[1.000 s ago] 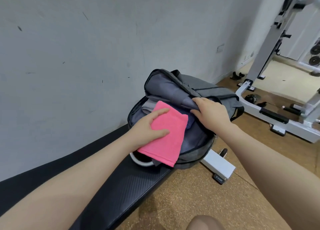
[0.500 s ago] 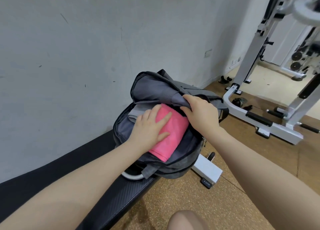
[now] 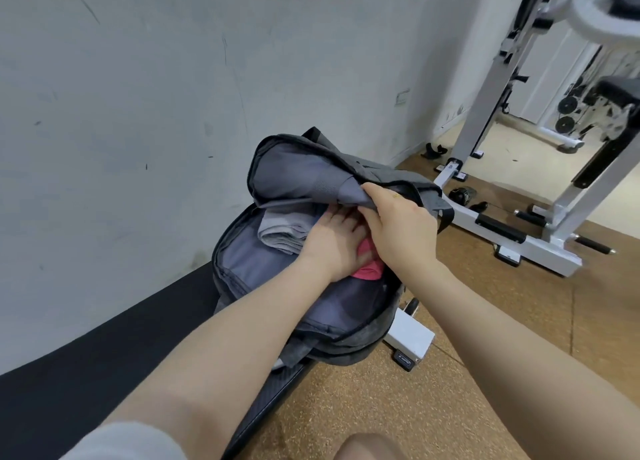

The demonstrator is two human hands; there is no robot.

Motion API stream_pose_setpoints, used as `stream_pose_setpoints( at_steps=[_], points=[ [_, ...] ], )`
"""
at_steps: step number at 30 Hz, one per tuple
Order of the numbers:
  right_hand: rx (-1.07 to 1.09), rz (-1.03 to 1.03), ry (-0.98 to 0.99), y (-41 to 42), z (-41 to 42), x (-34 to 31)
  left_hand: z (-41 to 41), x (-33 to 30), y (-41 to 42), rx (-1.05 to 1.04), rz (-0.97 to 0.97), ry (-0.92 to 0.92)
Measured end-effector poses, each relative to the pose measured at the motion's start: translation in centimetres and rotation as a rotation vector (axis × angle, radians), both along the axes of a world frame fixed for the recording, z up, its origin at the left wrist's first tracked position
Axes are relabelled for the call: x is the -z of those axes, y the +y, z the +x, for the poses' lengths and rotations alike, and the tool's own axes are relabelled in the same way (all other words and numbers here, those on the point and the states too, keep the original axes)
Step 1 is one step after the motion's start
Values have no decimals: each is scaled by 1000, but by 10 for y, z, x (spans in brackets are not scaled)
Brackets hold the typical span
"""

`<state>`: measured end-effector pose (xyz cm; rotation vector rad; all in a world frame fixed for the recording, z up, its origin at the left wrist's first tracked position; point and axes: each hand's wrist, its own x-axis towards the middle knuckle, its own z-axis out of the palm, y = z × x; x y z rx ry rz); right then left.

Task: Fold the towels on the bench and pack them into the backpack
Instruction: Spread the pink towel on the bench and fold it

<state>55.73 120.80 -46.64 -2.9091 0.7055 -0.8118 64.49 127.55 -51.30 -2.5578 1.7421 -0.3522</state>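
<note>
Much of the pink towel (image 3: 370,269) is hidden — only a crumpled edge of it shows, under the heel of the left hand (image 3: 337,243) and behind the right wrist. The fingertips of the left hand go out of sight under the right hand (image 3: 403,229), so how they bend at the ends I cannot tell; the part of the fingers that shows lies quite straight and flat, pressing on the pink towel and not curled round it. The lower part of the backpack (image 3: 242,262) is covered by the left forearm.

The backpack is grey, with a lighter grey lining, and it lies on the far end of the black bench (image 3: 86,373) with its zipper mouth wide open. Inside, just to the left of the left hand and touching its side, there is a folded grey towel (image 3: 282,233) — its layers are seen as soft rolls. The pink towel lies directly under the left palm, in the same main compartment, to the right of the grey one.

The right hand is clenched on the flap (image 3: 311,179) of the backpack: thumb and fingers pinch the cloth edge and hold it lifted, just above the left hand. The flap stands up behind and to the left of this grip.
</note>
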Motion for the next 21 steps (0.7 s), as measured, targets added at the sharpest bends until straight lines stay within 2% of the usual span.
stream_pose_setpoints(
  at_steps=[2,5,10,13,16,21],
  points=[
    [-15,28,19,1,-1,2,6,2,-6,-4,2,-1],
    [-37,37,38,0,-2,10,10,13,30,110,10,34],
    [-91,-118,-63,11,4,35,24,29,109,223,-263,-18],
    [-26,-290,-9,19,3,51,29,29,132,164,-313,-54],
    [80,-437,140,28,2,71,36,38,141,124,-362,-50],
    [64,-447,200,39,5,56,36,22,137,20,-417,70]
  ],
)
